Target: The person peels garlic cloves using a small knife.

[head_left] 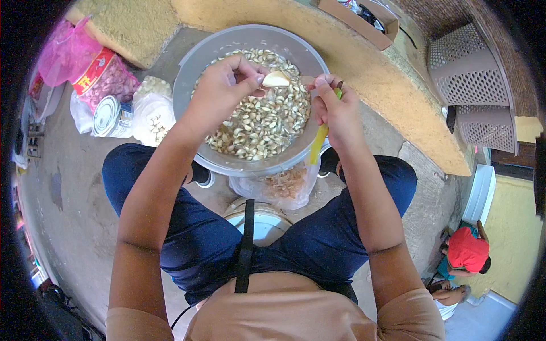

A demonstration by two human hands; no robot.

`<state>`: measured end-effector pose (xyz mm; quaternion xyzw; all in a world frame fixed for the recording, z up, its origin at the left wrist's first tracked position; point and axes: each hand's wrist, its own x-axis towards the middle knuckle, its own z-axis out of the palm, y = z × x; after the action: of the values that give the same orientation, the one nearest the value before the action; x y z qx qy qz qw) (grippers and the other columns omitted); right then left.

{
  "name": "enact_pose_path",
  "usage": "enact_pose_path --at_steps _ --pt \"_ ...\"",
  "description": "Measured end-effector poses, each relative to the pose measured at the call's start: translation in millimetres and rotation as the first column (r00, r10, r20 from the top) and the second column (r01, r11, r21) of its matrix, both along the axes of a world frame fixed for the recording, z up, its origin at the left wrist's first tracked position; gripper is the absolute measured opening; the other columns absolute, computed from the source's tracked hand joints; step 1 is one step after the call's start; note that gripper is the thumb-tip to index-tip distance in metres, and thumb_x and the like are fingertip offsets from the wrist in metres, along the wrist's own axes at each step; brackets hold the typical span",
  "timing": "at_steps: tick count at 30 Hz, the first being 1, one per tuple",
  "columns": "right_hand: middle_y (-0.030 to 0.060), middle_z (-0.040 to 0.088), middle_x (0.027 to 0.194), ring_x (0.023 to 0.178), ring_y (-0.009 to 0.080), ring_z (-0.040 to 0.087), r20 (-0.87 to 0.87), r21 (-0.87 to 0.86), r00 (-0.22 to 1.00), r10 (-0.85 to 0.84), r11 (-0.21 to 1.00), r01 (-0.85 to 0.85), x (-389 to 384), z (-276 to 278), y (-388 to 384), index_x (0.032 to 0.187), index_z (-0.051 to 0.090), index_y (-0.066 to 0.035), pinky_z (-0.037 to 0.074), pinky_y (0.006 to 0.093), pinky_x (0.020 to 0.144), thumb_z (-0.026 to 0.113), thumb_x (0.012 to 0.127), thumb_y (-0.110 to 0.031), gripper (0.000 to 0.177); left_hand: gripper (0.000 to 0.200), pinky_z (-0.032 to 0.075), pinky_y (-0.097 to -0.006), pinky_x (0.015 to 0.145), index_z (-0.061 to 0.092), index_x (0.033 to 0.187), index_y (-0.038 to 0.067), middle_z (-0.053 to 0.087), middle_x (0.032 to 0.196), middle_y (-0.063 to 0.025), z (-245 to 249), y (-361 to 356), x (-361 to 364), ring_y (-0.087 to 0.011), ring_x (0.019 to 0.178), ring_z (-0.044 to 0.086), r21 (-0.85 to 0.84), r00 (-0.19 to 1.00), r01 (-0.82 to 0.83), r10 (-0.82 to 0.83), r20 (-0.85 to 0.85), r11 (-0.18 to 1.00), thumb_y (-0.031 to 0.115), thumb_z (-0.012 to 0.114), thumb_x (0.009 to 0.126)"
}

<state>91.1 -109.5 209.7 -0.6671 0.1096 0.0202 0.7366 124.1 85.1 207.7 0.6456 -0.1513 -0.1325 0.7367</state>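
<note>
At the far left, on the concrete floor, a pink net bag (pixel 105 77) of unpeeled bulbs is laid beside a tin can (pixel 111 116) and a clear plastic bag (pixel 152 111) of pale cloves. All three are kept near the left knee, probably so that they can be reached without rising.

The left hand (pixel 219 94) is closed around a single clove (pixel 277 79), which is pinched between thumb and fingertips. It is held directly above the grey bowl (pixel 256 37), so anything dropped would likely land inside. The bowl is filled with water and many peeled cloves and is set between the knees, just in front of the seated person.

The right hand (pixel 338 111) is closed on a knife (pixel 319 141). Its yellow-green handle is pointed down toward the lap and its tip is brought close to the clove, though the blade is mostly hidden by the fingers. Under the bowl's near edge, a clear bag of skins (pixel 281 184) is placed, apparently to catch the peelings, and a white round lid (pixel 264 224) is seen below it.

To the right, the bowl is hemmed in by a yellow curved ledge (pixel 392 85), on which a cardboard box (pixel 358 20) is set. Latticed plastic crates (pixel 472 74) are stacked beyond it. A person in a red top (pixel 466 250) is seen well apart, at the lower right.
</note>
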Motion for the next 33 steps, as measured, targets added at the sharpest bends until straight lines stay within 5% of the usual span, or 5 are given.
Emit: enact_pose_path --at_steps 8,12,17,26,33 --pt "0.0082 0.06 0.067 0.062 0.0192 0.058 0.002 -0.41 0.989 0.148 0.902 -0.134 1 2 1 0.078 0.06 -0.001 0.046 0.0322 0.058 0.058 0.078 -0.019 0.018 0.007 0.05 -0.0287 0.072 0.049 0.077 -0.001 0.053 0.094 -0.0126 -4 0 1 -0.0175 0.077 0.056 0.182 0.991 -0.105 0.087 0.106 0.978 0.003 0.053 0.081" --pt "0.0132 0.061 0.076 0.063 0.0234 0.058 -0.174 -0.814 0.771 0.613 0.351 -0.463 0 -13 -15 0.082 0.06 -0.002 0.045 0.0348 0.057 0.058 0.074 -0.016 0.017 0.007 0.047 -0.0252 0.065 0.052 0.073 0.0 0.061 0.082 -0.0085 -7 5 6 -0.0129 0.072 0.058 0.23 0.972 -0.193 0.154 0.178 0.954 0.003 0.058 0.076" --pt "0.018 0.061 0.082 0.076 0.0333 0.059 -0.623 -0.753 0.562 0.544 -0.223 -0.619 -22 -78 -14 0.082 0.062 -0.002 0.048 0.0406 0.068 0.058 0.066 -0.013 0.02 0.006 0.048 -0.0251 0.068 0.049 0.076 0.0 0.055 0.089 -0.0099 -5 10 6 -0.0132 0.073 0.055 0.352 0.968 -0.184 0.107 0.225 0.918 0.0 0.054 0.079" --pt "0.0179 0.063 0.083 0.08 0.0306 0.061 -0.895 -0.308 0.15 0.419 -0.339 -0.889 -32 -147 -22 0.078 0.064 0.0 0.05 0.0396 0.067 0.062 0.061 -0.006 0.018 0.008 0.048 -0.0249 0.068 0.047 0.076 0.0 0.055 0.086 -0.0074 -4 4 3 -0.0123 0.074 0.054 0.314 0.955 -0.219 0.138 0.262 0.924 -0.001 0.054 0.079" --pt "0.0181 0.063 0.083 0.08 0.03 0.061 -0.804 -0.538 0.313 0.506 -0.393 -0.746 -34 -157 -29 0.077 0.064 0.0 0.05 0.0389 0.067 0.063 0.059 -0.009 0.019 0.009 0.049 -0.0259 0.069 0.046 0.075 0.0 0.053 0.085 -0.0076 -3 3 3 -0.0127 0.076 0.054 0.345 0.958 -0.189 0.096 0.269 0.919 0.0 0.054 0.079"
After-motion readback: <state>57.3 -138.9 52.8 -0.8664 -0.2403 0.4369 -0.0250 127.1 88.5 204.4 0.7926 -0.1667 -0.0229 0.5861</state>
